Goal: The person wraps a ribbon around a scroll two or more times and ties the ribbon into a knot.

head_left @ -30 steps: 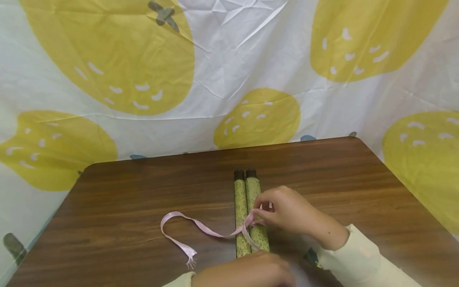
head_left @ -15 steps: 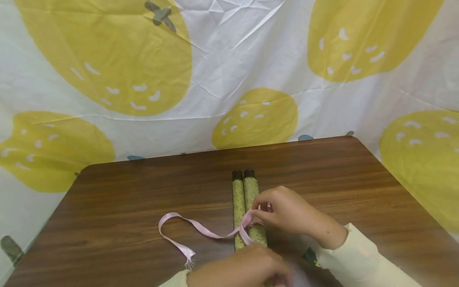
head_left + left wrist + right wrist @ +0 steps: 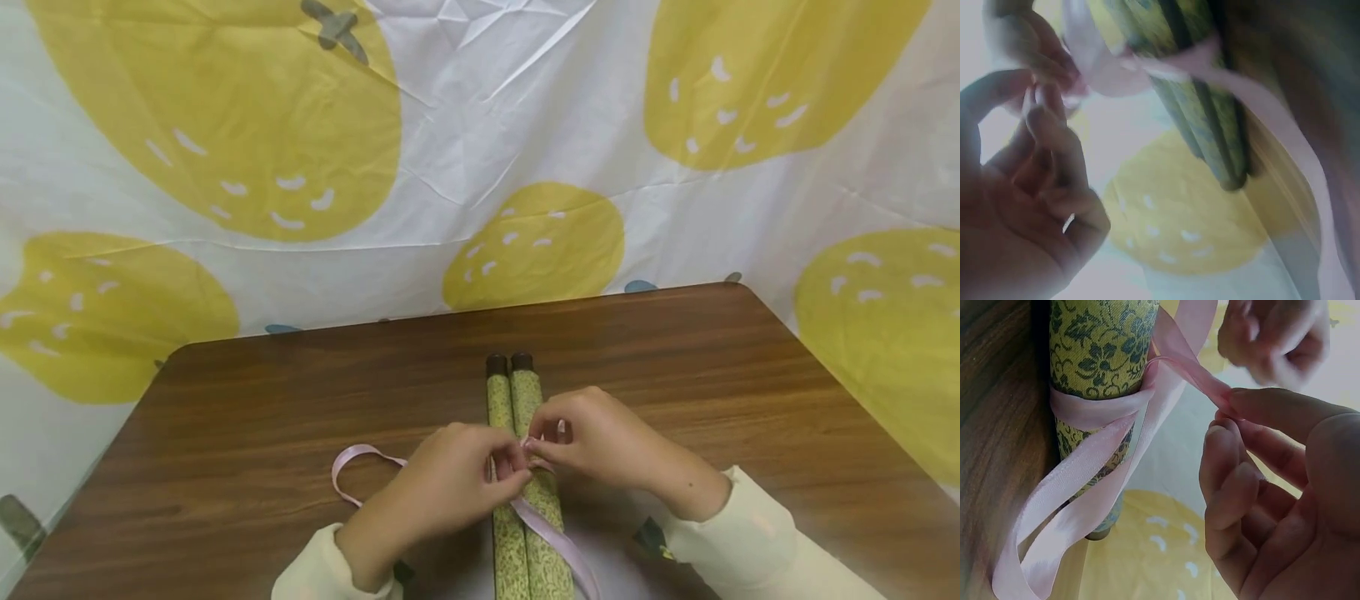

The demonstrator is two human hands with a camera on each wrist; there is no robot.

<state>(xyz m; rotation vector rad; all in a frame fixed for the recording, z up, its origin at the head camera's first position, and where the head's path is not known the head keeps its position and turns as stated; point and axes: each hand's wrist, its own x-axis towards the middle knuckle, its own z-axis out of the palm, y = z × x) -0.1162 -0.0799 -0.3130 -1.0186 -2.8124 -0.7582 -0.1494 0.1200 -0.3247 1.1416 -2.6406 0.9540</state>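
Observation:
Two slim green-gold brocade rolls with dark end caps, looking like a scroll's rollers, lie side by side on the table; the left roll (image 3: 498,404) touches or nearly touches the right roll (image 3: 527,392). A pink satin ribbon (image 3: 1104,411) goes round them. My right hand (image 3: 600,437) pinches a raised part of this ribbon between thumb and forefinger, above the right roll. Over the left roll, my left hand (image 3: 457,475) has its thumb and fingertips close together beside the right fingertips. Blur in the left wrist view hides whether ribbon lies between them. One ribbon tail trails toward the lower right.
The brown wood-grain table (image 3: 262,400) ends at a white cloth backdrop (image 3: 480,125) with yellow fruit shapes. Another length of ribbon (image 3: 352,458) curls on the tabletop left of the rolls. A small dark green object (image 3: 651,537) shows by the right sleeve.
My left hand has risen from the near edge of view to the ribbon, beside my right fingertips. The right hand stays in place, pinching ribbon. The near ribbon tail now lies in sight.

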